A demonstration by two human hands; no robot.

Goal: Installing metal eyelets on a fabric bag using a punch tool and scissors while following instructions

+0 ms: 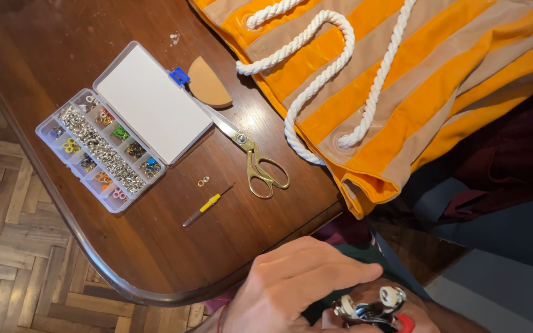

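Both hands sit below the table's (155, 259) near edge, off the wood, at bottom of view. Left hand (291, 283) curls over a metal plier tool w/ red handle (374, 308), fingers wrapped on top of it; right hand (411, 311) underneath, mostly hidden, grip can't tell. On table: open bead box (124, 123) by left edge, gold scissors (251, 157) mid, yellow awl (208, 206) near front edge. Striped orange bag (402, 86) w/ white rope (322, 80) over far right corner.
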